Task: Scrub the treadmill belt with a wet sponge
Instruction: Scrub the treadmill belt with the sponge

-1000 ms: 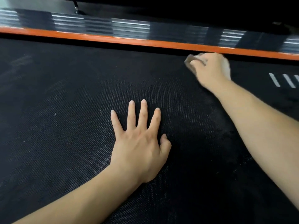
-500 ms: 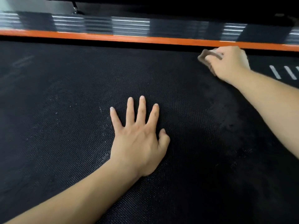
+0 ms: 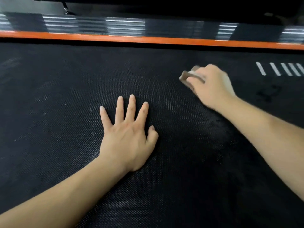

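Note:
The black textured treadmill belt (image 3: 65, 89) fills most of the head view. My left hand (image 3: 128, 137) lies flat on it at the centre, fingers spread and straight. My right hand (image 3: 212, 84), blurred by motion, grips a brownish sponge (image 3: 185, 76) and holds it against the belt, right of centre and a little beyond the left hand. Only the sponge's left end shows past my fingers. A darker, wet-looking patch (image 3: 213, 129) lies on the belt under my right forearm.
An orange strip (image 3: 148, 39) borders the belt's far edge, with a black and silver ribbed side rail (image 3: 125, 25) behind it. White slanted marks (image 3: 279, 69) are printed on the belt at the far right. Pale dusty smears (image 3: 9, 63) show at the belt's left.
My right hand has drawn the sponge back from the orange edge toward me and slightly left. My left hand has stayed flat in the same spot.

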Demonstrator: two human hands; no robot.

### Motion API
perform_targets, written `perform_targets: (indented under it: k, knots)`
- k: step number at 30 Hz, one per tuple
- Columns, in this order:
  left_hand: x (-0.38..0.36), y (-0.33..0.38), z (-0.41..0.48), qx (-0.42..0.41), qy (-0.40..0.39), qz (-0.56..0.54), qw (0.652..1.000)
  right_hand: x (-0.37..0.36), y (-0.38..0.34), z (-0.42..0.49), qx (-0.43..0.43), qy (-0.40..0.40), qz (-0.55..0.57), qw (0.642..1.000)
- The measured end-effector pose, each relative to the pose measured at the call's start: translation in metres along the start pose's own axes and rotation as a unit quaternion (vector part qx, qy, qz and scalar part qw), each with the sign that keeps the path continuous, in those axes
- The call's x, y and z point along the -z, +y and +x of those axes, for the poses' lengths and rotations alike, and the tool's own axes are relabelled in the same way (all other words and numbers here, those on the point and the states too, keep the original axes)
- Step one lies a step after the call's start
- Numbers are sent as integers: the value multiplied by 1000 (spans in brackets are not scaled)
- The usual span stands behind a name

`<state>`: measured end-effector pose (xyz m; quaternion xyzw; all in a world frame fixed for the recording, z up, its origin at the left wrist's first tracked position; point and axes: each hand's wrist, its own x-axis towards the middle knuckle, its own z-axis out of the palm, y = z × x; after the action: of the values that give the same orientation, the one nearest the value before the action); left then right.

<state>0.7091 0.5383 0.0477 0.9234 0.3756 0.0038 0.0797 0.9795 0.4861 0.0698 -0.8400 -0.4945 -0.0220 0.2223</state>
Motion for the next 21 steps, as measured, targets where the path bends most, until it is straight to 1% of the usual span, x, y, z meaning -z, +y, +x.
perform_targets:
  k: [1,2,3,4,6,7,9,11,12,13,16,17,18,21]
  knots:
    - [0,0,0,0,1,1,1000,1,-4,-14,36,-31,16,999]
    - [0,0,1,-1,3,0,1000,5,-3,-18,53,-44,18,997]
    - [-1,-1,0,1,2,-1,1000,9,3,-14,49,-42,11,998]
    - [-1,-1,1,1,1,-3,1000,12,10,-3,23,-24,5,999]
    - [-1,-1,0,1,-1,-3,1000,16,20,12,-55,23,13,998]
    - [-1,-1,0,3,0,-3,1000,13,18,10,-65,33,8,997]
    - [-1,-1,1,3,0,-1,1000,5,5,-13,-12,5,-4,1000]
    - [0,-1,1,4,-1,-2,1000,10,-9,-44,63,-56,35,996]
    - [0,-1,1,5,-1,-3,1000,16,-6,-48,78,-72,37,994]
    - [0,0,1,5,-2,-3,1000,21,2,-43,70,-68,22,995]
    - [0,0,1,7,0,-7,1000,29,23,-13,-43,15,2,999]
    - [0,0,1,7,0,-7,1000,26,19,-17,-52,24,-4,998]
    - [0,0,1,6,1,-7,1000,21,10,-29,-30,16,-9,999]
    - [-1,-1,1,9,4,-7,1000,18,-20,-79,91,-69,41,993]
